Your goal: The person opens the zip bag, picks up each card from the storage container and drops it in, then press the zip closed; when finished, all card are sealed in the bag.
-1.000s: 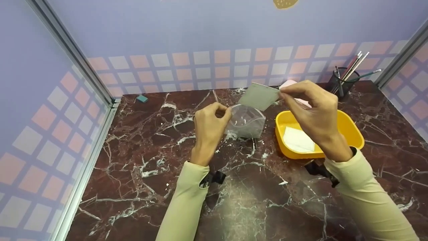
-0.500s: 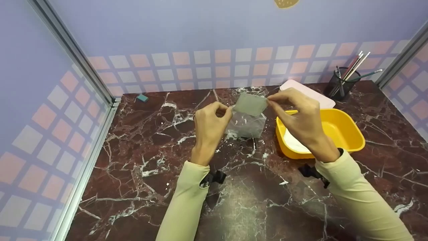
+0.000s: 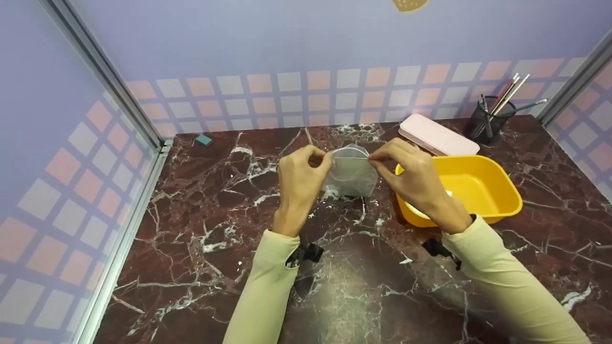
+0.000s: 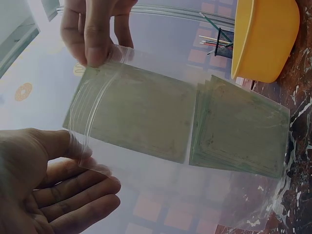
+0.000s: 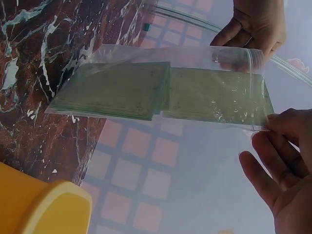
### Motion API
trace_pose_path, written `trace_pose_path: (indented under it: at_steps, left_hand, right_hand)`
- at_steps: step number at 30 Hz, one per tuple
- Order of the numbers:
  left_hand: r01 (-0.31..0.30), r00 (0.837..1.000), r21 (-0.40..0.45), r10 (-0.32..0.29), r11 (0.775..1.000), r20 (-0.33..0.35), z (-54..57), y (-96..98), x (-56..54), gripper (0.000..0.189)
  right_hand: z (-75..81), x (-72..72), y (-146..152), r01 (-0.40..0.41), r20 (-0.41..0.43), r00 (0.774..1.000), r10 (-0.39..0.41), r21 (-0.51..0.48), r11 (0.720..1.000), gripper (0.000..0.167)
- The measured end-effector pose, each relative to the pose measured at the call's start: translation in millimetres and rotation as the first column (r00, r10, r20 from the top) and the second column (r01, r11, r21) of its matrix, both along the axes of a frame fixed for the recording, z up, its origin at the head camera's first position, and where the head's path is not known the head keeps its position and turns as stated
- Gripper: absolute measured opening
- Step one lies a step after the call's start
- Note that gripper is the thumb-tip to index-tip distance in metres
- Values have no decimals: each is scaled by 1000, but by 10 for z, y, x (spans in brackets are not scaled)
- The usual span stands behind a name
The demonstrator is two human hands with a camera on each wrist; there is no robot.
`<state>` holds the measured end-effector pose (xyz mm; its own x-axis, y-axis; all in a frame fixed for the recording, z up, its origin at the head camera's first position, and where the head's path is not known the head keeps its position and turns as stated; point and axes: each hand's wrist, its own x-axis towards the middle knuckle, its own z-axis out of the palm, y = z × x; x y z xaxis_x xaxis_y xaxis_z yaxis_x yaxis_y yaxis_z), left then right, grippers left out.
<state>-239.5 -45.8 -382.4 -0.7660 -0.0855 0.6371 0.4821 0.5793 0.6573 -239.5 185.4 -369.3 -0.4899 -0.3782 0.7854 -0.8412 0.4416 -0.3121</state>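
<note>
In the head view, a clear zip-lock plastic bag [image 3: 351, 186] stands on the table with its mouth upward. My left hand [image 3: 301, 184] pinches the left edge of that mouth between thumb and forefinger. A thin grey-green square plate [image 4: 141, 109] lies mostly inside the bag. My right hand [image 3: 411, 174] pinches its top right corner at the opening; whether the bag's rim is also pinched I cannot tell. Further down in the bag, a stack of similar square plates [image 4: 239, 131] sits slightly fanned, as the right wrist view also shows.
A yellow plastic tub [image 3: 511, 196] stands right of the bag, with something white [image 3: 415, 213] inside, partly behind my right hand. Behind it are a pink pencil case [image 3: 440, 135] and a black mesh pencil cup [image 3: 485, 126]. A small teal block [image 3: 203, 140] lies at back left.
My right hand has moved left and down, bringing the grey-green plate from above the bag into its mouth. The left hand keeps its place. More of the pink pencil case shows.
</note>
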Motion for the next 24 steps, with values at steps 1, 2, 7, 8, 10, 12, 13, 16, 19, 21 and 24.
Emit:
trace_pose_path:
  at_steps: [1, 2, 7, 8, 10, 12, 13, 16, 19, 21, 24]
  left_hand:
    - [1, 1000, 1, -1, 1000, 0, -1, 1, -1, 11]
    - [3, 1000, 1, -3, 1000, 1, -2, 1, -2, 11]
    - [2, 1000, -4, -2, 1000, 1, 4, 2, 3, 11]
    - [1, 1000, -4, -1, 1000, 2, 5, 2, 6, 11]
    - [2, 1000, -3, -2, 1000, 5, 7, 1, 9, 11]
    - [5, 1000, -1, -5, 1000, 8, 10, -1, 14, 11]
    - [8, 1000, 1, -8, 1000, 9, 10, -1, 15, 11]
    - [12, 1000, 5, -12, 1000, 8, 7, -1, 11, 11]
    - [13, 1000, 9, -13, 1000, 5, 5, 0, 8, 10]
    - [14, 1000, 12, -14, 1000, 6, 10, 1, 10, 10]
    - [18, 1000, 12, -18, 1000, 6, 14, 6, 9, 10]
  right_hand:
    - [-5, 0, 0, -1, 4, 1000, 1, 4, 1000, 18]
    - [-10, -1, 0, -1, 6, 1000, 1, 6, 1000, 17]
    - [-2, 7, -2, -6, 7, 1000, 6, 18, 1000, 16]
    - [2, 9, -2, -7, 9, 1000, 7, 21, 1000, 15]
    - [10, 12, -1, -8, 12, 1000, 8, 31, 999, 14]
    - [13, 15, 2, -6, 15, 1000, 5, 41, 999, 14]
    - [13, 15, 5, -3, 17, 1000, 2, 46, 999, 14]
    - [14, 19, 16, 6, 25, 1000, -7, 57, 998, 15]
    - [20, 27, 30, 14, 35, 999, -17, 70, 997, 15]
    - [28, 35, 43, 19, 42, 999, -22, 78, 997, 14]
    - [42, 46, 74, 24, 42, 999, -28, 83, 996, 14]
